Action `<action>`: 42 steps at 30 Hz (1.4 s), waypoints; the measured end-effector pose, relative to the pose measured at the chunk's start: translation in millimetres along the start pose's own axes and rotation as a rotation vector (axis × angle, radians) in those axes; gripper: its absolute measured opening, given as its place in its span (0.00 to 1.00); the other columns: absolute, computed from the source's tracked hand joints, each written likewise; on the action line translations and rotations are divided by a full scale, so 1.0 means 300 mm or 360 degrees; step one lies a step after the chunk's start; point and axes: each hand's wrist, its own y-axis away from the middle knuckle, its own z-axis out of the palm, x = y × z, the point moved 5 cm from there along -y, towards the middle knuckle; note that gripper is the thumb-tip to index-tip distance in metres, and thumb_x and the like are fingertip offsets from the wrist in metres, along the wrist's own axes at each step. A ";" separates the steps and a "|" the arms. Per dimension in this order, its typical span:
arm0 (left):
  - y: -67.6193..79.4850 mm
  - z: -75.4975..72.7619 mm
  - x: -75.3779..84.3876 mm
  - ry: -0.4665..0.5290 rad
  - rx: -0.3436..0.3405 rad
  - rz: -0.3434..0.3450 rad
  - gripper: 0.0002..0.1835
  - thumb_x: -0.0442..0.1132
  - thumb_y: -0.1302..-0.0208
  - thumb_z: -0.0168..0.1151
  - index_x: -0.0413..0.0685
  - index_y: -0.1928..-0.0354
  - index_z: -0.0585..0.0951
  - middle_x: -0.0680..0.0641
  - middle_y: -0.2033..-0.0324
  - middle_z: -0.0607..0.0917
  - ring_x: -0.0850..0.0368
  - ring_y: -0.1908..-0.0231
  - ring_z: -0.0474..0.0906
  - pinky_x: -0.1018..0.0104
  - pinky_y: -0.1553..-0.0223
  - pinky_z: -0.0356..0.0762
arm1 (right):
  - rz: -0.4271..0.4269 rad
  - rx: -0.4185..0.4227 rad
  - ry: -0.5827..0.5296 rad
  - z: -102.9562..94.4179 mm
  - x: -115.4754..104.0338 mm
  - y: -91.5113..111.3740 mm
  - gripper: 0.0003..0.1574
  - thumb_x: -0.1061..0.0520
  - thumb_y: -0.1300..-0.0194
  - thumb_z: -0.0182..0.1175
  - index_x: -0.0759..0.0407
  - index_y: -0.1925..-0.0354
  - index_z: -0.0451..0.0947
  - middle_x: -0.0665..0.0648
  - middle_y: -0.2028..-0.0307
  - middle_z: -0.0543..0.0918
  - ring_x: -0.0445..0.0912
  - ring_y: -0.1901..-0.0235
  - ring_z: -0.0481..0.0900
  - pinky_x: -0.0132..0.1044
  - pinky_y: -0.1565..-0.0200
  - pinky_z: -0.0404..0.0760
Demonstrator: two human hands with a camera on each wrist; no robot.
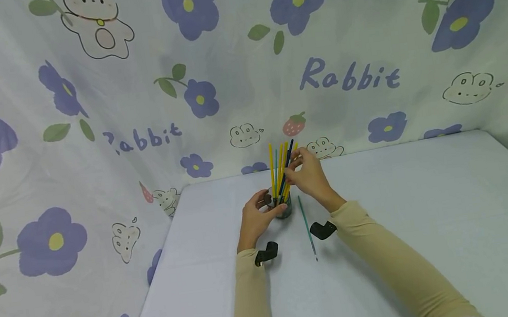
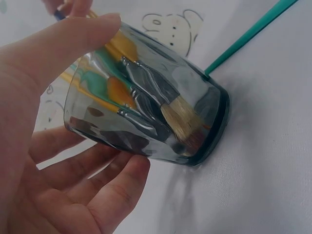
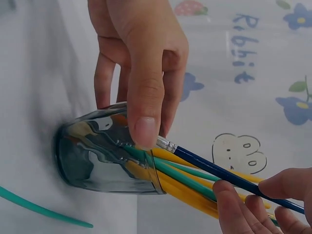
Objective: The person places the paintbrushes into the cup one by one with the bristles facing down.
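Observation:
A clear bluish glass (image 3: 83, 165) holds several paintbrushes (image 2: 180, 114), bristles down, with yellow and teal handles sticking out of its mouth. My left hand (image 1: 255, 217) grips the glass near its rim, thumb on one side and fingers on the other. The dark blue paintbrush (image 3: 209, 167) is pinched by its handle between the thumb and fingers of my right hand (image 1: 309, 174). Its metal ferrule shows at the rim; its bristles are hidden behind the left thumb. A teal paintbrush (image 1: 308, 231) lies on the table, just right of the glass.
The table (image 1: 414, 223) has a white cover. Behind it and along the left hangs a white curtain (image 1: 232, 60) printed with purple flowers and rabbits. A small black wrist camera (image 1: 268, 253) is on the left wrist, and another black camera (image 1: 323, 230) on the right.

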 end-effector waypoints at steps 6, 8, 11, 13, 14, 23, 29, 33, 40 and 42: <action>0.004 -0.002 0.003 -0.0004 -0.0007 0.0016 0.45 0.54 0.45 0.80 0.45 0.28 0.73 0.41 0.38 0.81 0.41 0.33 0.78 0.51 0.35 0.83 | 0.0029 -0.0021 0.0057 0.018 0.007 0.006 0.18 0.65 0.32 0.62 0.66 0.46 0.70 0.66 0.62 0.85 0.56 0.70 0.89 0.37 0.67 0.92; 0.005 -0.001 0.004 -0.0001 -0.0012 0.0023 0.44 0.54 0.44 0.80 0.45 0.28 0.74 0.41 0.38 0.81 0.40 0.33 0.77 0.52 0.35 0.83 | 0.0046 -0.0028 0.0049 0.023 0.009 0.007 0.18 0.65 0.31 0.62 0.66 0.46 0.70 0.66 0.61 0.85 0.57 0.69 0.90 0.38 0.65 0.93; 0.006 -0.001 0.006 0.0000 -0.0012 0.0021 0.44 0.53 0.44 0.80 0.45 0.28 0.74 0.41 0.37 0.81 0.40 0.33 0.77 0.52 0.35 0.83 | 0.0062 -0.0039 0.0011 0.028 0.008 0.010 0.18 0.65 0.31 0.63 0.67 0.46 0.71 0.66 0.60 0.84 0.60 0.67 0.90 0.42 0.63 0.93; 0.006 -0.001 0.006 0.0000 -0.0011 0.0016 0.44 0.53 0.44 0.80 0.46 0.28 0.74 0.41 0.37 0.81 0.41 0.33 0.77 0.52 0.35 0.83 | 0.0066 -0.0044 -0.0005 0.030 0.007 0.013 0.18 0.65 0.31 0.63 0.68 0.46 0.71 0.67 0.60 0.84 0.61 0.67 0.90 0.44 0.62 0.94; 0.006 -0.001 0.005 0.0002 -0.0011 0.0015 0.43 0.53 0.44 0.80 0.46 0.28 0.74 0.41 0.37 0.81 0.41 0.33 0.77 0.52 0.35 0.83 | 0.0066 -0.0046 -0.0012 0.031 0.007 0.014 0.18 0.66 0.31 0.63 0.69 0.46 0.72 0.67 0.60 0.83 0.62 0.67 0.90 0.44 0.62 0.94; 0.005 0.002 0.003 -0.0002 -0.0004 0.0020 0.44 0.53 0.45 0.80 0.46 0.29 0.74 0.41 0.38 0.81 0.41 0.33 0.77 0.53 0.35 0.83 | 0.0039 -0.0056 0.0018 0.024 0.008 0.015 0.18 0.66 0.32 0.61 0.69 0.45 0.72 0.66 0.61 0.84 0.61 0.67 0.91 0.45 0.63 0.94; 0.004 0.000 0.006 0.0001 -0.0001 0.0018 0.45 0.53 0.46 0.81 0.46 0.28 0.74 0.42 0.38 0.81 0.41 0.33 0.77 0.52 0.35 0.83 | 0.0019 -0.0051 0.0022 -0.005 -0.007 0.017 0.18 0.65 0.31 0.61 0.70 0.46 0.72 0.67 0.60 0.85 0.62 0.66 0.91 0.45 0.63 0.94; 0.000 -0.002 0.003 -0.0002 0.0005 0.0008 0.46 0.54 0.46 0.81 0.46 0.28 0.74 0.42 0.37 0.81 0.42 0.34 0.78 0.52 0.35 0.83 | 0.0009 -0.0036 0.0025 -0.030 -0.005 0.021 0.17 0.65 0.32 0.61 0.70 0.46 0.73 0.67 0.60 0.86 0.58 0.69 0.91 0.40 0.65 0.93; -0.001 -0.002 -0.006 -0.0006 0.0008 -0.0013 0.46 0.55 0.47 0.81 0.48 0.27 0.73 0.42 0.35 0.80 0.43 0.33 0.78 0.53 0.35 0.83 | 0.0088 -0.0008 0.0041 -0.084 0.028 0.038 0.17 0.64 0.31 0.63 0.68 0.47 0.74 0.67 0.61 0.86 0.62 0.65 0.91 0.36 0.66 0.92; -0.001 -0.001 -0.007 -0.0002 0.0006 -0.0010 0.46 0.54 0.47 0.81 0.48 0.28 0.74 0.43 0.36 0.80 0.43 0.33 0.78 0.54 0.35 0.83 | 0.0098 0.0003 0.0054 -0.100 0.041 0.043 0.17 0.63 0.32 0.63 0.67 0.47 0.74 0.67 0.60 0.86 0.62 0.65 0.91 0.35 0.66 0.92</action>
